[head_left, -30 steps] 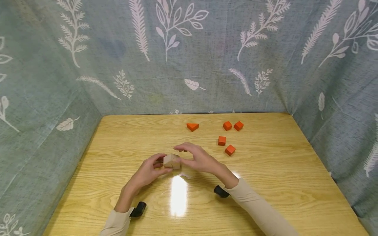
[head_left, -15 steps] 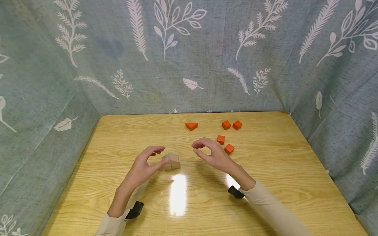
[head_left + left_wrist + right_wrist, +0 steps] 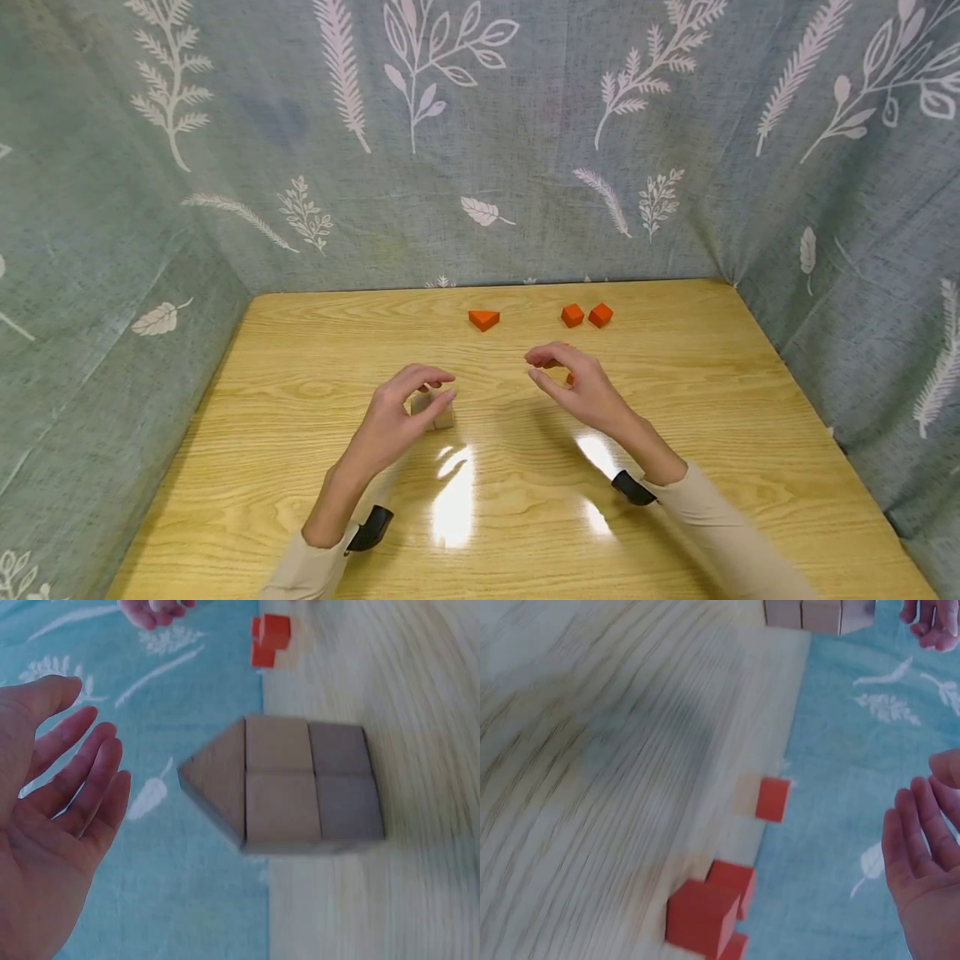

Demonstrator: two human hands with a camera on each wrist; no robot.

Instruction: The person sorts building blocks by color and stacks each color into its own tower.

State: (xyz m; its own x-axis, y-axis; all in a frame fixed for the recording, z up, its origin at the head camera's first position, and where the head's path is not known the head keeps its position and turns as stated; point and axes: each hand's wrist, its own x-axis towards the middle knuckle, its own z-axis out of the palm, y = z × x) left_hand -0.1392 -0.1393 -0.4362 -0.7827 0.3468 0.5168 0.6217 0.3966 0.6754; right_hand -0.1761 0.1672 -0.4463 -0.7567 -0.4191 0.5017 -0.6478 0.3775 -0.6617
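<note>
A small house-shaped stack of plain wooden blocks point(image 3: 282, 772) stands on the table: several cubes in two layers under a triangular prism point(image 3: 225, 784). In the head view, my left hand point(image 3: 393, 421) hovers in front of this stack point(image 3: 444, 419) and hides much of it. Its fingers are loosely bent and hold nothing, apart from the blocks in the left wrist view. My right hand point(image 3: 585, 390) hangs above the table to the right, fingers relaxed, also holding nothing. Behind it, red cubes point(image 3: 571, 379) are mostly covered; a red cube point(image 3: 701, 919) shows larger in the right wrist view.
Toward the table's back edge lie a red triangular block point(image 3: 483, 320) and two red cubes, a left one point(image 3: 572, 315) and a right one point(image 3: 601, 315). Leaf-patterned cloth point(image 3: 480, 167) encloses the wooden table point(image 3: 315, 333) at the back and sides.
Both hands have let go of the wooden stack. My right hand has moved away to the right, over the nearer red cubes. My left hand has lifted off and now crosses in front of the stack.
</note>
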